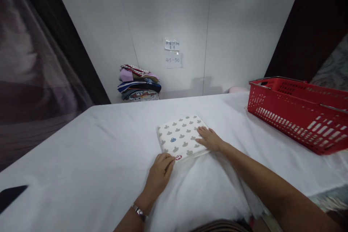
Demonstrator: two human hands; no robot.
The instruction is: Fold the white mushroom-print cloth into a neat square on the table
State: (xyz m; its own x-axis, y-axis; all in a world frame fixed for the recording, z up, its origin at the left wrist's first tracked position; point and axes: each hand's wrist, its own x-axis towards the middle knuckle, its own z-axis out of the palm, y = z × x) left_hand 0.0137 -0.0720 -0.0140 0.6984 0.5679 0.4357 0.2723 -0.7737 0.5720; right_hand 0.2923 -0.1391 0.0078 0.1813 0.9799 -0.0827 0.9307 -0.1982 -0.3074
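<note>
A folded white cloth (pixel 181 138) printed with grey mushroom-like shapes, one blue and one red, lies flat at the middle of the table. At its near left corner is my left hand (pixel 161 170), fingers curled together with the tips on the edge by the red print. The thumb and fingertips appear to pinch that corner. My right hand (pixel 210 139) rests flat across the cloth's right side, fingers stretched out and apart. A metal bracelet (pixel 139 211) circles my left wrist.
A red plastic basket (pixel 288 110) stands on the right of the white-covered table (pixel 108 145). Behind the far edge sits a stack of folded fabrics (pixel 140 82). Paper labels (pixel 174 60) are fixed to the wall. A dark flat object (pixel 12 195) lies at the left edge.
</note>
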